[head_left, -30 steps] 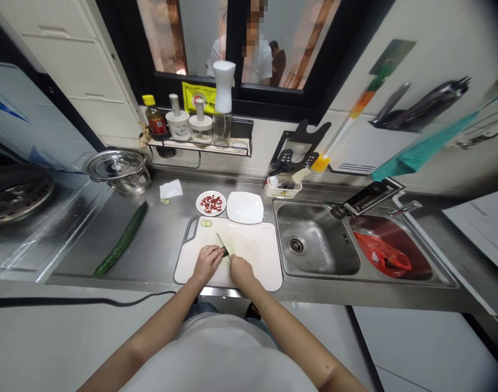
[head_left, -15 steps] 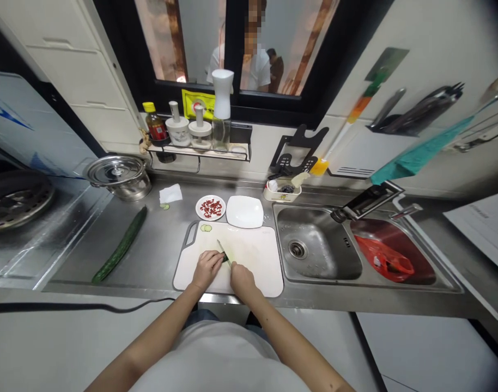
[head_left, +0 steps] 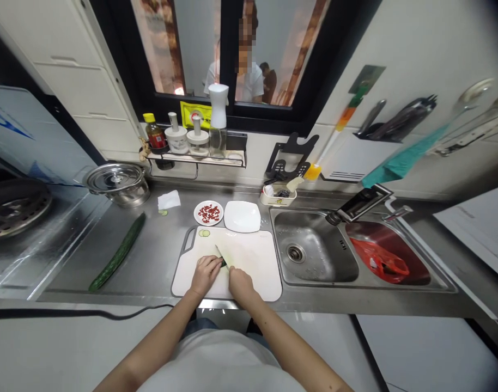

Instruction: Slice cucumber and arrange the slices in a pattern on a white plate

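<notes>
On the white cutting board (head_left: 257, 267), my left hand (head_left: 205, 274) presses its bent fingers on a short dark green cucumber piece (head_left: 223, 262). My right hand (head_left: 241, 284) is closed round the handle of a knife (head_left: 219, 252), whose blade lies against the right side of the piece. Two thin cucumber slices (head_left: 204, 233) rest at the board's upper left. Behind the board stand a small plate of chopped red pieces (head_left: 208, 213) and a white square plate (head_left: 242, 216). A whole cucumber (head_left: 118, 253) lies on the counter to the left.
A lidded steel pot (head_left: 122, 184) is at the back left, near a white paper (head_left: 169, 200). The double sink (head_left: 314, 272) borders the board on the right, with a red bag (head_left: 380, 261) in its far basin. A rack (head_left: 200, 158) holds bottles above the counter.
The camera view has tilted and shifted slightly, so the scene sits a little lower and further left. Both hands keep nearly the same pose at the cucumber piece.
</notes>
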Tool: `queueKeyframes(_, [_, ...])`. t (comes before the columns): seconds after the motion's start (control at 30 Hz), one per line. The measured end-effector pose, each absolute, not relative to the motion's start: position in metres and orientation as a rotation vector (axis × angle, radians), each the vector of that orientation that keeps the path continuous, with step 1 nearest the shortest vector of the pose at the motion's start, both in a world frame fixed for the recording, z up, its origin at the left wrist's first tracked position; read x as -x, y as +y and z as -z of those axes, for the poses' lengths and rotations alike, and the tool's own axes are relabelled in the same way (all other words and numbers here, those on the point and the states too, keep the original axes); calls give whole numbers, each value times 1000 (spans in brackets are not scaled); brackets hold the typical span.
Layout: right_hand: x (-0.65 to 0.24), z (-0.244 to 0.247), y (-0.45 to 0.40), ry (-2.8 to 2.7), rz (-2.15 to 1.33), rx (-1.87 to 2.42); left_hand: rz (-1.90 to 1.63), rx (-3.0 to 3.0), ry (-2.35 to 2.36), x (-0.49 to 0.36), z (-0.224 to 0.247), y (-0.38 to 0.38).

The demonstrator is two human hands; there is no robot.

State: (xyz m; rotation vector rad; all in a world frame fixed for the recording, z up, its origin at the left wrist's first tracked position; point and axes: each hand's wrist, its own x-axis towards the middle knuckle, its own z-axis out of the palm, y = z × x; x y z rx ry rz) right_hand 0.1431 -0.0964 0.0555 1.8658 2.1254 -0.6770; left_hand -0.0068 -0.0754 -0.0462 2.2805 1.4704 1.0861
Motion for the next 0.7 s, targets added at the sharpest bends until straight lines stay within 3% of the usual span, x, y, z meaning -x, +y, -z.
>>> queueKeyframes(0.3, [-157, -42, -123, 2137, 646, -1879, -1104, -2293, 1467, 6, 47, -75])
queueKeyframes(0.7, [-138, -53, -88, 2129, 668, -1855, -1096, -2309, 1461, 6, 45, -76])
